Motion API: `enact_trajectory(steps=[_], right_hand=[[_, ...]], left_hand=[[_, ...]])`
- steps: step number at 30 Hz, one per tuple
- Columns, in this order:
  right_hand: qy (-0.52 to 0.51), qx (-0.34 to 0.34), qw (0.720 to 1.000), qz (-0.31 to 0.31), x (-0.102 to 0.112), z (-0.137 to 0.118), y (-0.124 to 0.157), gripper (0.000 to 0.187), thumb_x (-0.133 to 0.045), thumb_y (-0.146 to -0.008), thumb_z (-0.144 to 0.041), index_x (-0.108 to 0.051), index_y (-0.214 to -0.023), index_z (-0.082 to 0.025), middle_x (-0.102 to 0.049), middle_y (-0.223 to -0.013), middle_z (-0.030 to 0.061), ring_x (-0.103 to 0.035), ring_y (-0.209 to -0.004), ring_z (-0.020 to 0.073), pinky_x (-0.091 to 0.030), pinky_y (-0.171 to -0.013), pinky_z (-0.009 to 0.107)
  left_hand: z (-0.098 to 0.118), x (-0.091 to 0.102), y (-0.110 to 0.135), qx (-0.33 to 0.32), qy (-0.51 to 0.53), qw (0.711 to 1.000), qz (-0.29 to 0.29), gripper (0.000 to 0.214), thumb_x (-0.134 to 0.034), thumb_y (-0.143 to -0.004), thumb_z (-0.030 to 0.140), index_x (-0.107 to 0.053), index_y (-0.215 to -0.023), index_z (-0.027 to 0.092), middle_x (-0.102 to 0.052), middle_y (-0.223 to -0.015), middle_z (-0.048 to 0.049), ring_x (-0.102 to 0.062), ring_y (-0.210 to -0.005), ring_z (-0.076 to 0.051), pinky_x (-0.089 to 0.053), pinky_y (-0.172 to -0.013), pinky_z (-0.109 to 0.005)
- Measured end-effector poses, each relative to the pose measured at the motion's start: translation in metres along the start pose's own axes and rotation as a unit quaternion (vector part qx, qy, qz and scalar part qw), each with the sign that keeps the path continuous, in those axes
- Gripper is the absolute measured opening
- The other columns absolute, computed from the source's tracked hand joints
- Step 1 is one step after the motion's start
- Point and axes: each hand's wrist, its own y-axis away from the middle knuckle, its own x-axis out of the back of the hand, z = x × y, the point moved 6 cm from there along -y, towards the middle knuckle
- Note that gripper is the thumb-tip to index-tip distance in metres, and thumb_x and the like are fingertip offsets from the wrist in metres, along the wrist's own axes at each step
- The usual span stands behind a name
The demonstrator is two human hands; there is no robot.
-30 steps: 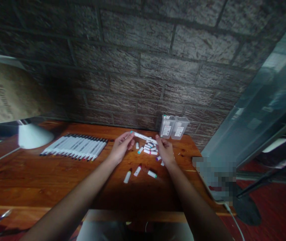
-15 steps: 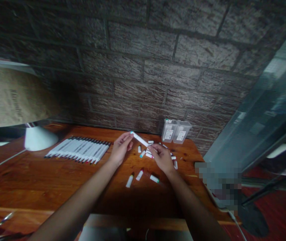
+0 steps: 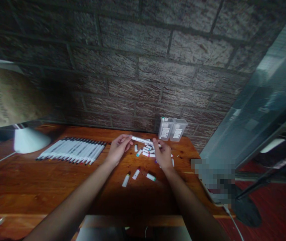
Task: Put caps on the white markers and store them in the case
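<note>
By the left edge of the worktop (image 3: 45,180): one white lamp base (image 3: 29,140), set back, seemingly out of the way. Right of it, toward the back edge: a row of markers (image 3: 71,150), laid side by side and touching, dark ends level, probably for easy comparing; a dozen or more, packed too tightly for an exact count. Next, left hand (image 3: 118,149), grip pinching the left end of one marker (image 3: 141,140). Held clear above the worktop's back middle, nearly level, spanning both hands, likely for a firm hold at each end. Beneath it, a loose heap of short caps (image 3: 146,150), about ten, overlapping too much for certainty; three more lying apart toward the front edge. Then right hand (image 3: 163,155), grip closed on the marker's right end, fingertips mostly hidden behind the knuckles. Near the back right corner: two clear boxes (image 3: 166,129), upright, touching each other, close against the wall.
</note>
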Motion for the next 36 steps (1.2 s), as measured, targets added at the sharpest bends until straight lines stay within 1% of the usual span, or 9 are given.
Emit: enact_trajectory(steps=[4,6,16,20,22,27,31,36], right_hand=[[-0.006,-0.002,1.0,0.018,0.002,0.001,-0.001,0.042,-0.052,-0.091,-0.055,-0.07,-0.085,-0.018,-0.066,-0.071,0.0012,-0.056,-0.061,0.0148,-0.04,-0.058,0.024],[-0.007,-0.002,1.0,0.02,0.002,0.002,-0.002,0.042,-0.052,-0.091,-0.055,-0.07,-0.087,-0.017,-0.067,-0.073,0.0016,-0.056,-0.062,0.0149,-0.041,-0.059,0.024],[-0.008,-0.009,1.0,-0.001,0.0,0.002,-0.001,0.042,-0.052,-0.091,-0.054,-0.069,-0.082,-0.017,-0.061,-0.065,-0.0005,-0.05,-0.056,0.0131,-0.037,-0.054,0.024],[-0.01,-0.012,1.0,-0.01,-0.001,0.0,-0.001,0.043,-0.05,-0.092,-0.055,-0.069,-0.083,-0.017,-0.062,-0.067,-0.0002,-0.052,-0.058,0.014,-0.039,-0.056,0.024],[-0.011,-0.01,1.0,-0.02,-0.002,-0.001,-0.001,0.043,-0.049,-0.092,-0.055,-0.068,-0.081,-0.018,-0.062,-0.067,-0.0001,-0.054,-0.061,0.0148,-0.04,-0.059,0.024],[-0.002,-0.003,0.999,-0.051,-0.006,-0.005,0.0,0.045,-0.048,-0.092,-0.055,-0.063,-0.069,-0.019,-0.058,-0.062,-0.001,-0.053,-0.063,0.0152,-0.039,-0.062,0.025],[0.01,0.005,0.997,-0.074,-0.01,-0.005,0.002,0.044,-0.048,-0.092,-0.055,-0.063,-0.07,-0.02,-0.06,-0.065,-0.001,-0.054,-0.065,0.0154,-0.04,-0.064,0.025],[0.025,0.014,0.993,-0.113,-0.017,-0.005,0.006,0.043,-0.05,-0.091,-0.054,-0.063,-0.067,-0.02,-0.053,-0.057,-0.003,-0.049,-0.057,0.0136,-0.035,-0.058,0.025]], left_hand=[[0.0,-0.001,0.0,-0.001,-0.005,1.0,-0.004,0.029,-0.079,-0.071,0.039,-0.066,-0.076,0.014,-0.064,-0.064,0.0012,-0.041,-0.044,-0.005,-0.026,-0.042,-0.02],[0.0,-0.001,0.0,-0.001,-0.006,1.0,-0.004,0.029,-0.078,-0.071,0.039,-0.065,-0.077,0.014,-0.063,-0.064,0.0016,-0.041,-0.044,-0.005,-0.026,-0.042,-0.02],[0.0,0.0,0.0,0.005,-0.005,1.0,-0.004,0.03,-0.077,-0.072,0.04,-0.064,-0.079,0.014,-0.062,-0.063,0.0021,-0.042,-0.044,-0.005,-0.026,-0.042,-0.02],[0.0,-0.001,0.0,0.008,0.0,1.0,-0.003,0.03,-0.078,-0.071,0.039,-0.064,-0.078,0.014,-0.062,-0.063,0.0019,-0.043,-0.044,-0.005,-0.026,-0.042,-0.019],[0.001,-0.001,0.0,0.008,0.002,1.0,-0.002,0.029,-0.078,-0.071,0.039,-0.063,-0.077,0.014,-0.062,-0.062,0.002,-0.042,-0.043,-0.005,-0.026,-0.042,-0.019],[0.002,-0.001,0.0,0.007,0.01,1.0,0.003,0.03,-0.078,-0.07,0.04,-0.063,-0.076,0.014,-0.061,-0.06,0.0019,-0.042,-0.042,-0.006,-0.026,-0.042,-0.019],[0.003,-0.001,-0.001,0.006,0.018,1.0,0.007,0.03,-0.078,-0.07,0.04,-0.063,-0.077,0.015,-0.061,-0.06,0.0021,-0.042,-0.042,-0.006,-0.027,-0.041,-0.02],[0.005,-0.001,-0.001,0.0,0.027,1.0,0.007,0.029,-0.076,-0.071,0.04,-0.062,-0.077,0.015,-0.06,-0.06,0.0026,-0.042,-0.043,-0.006,-0.027,-0.041,-0.019]])
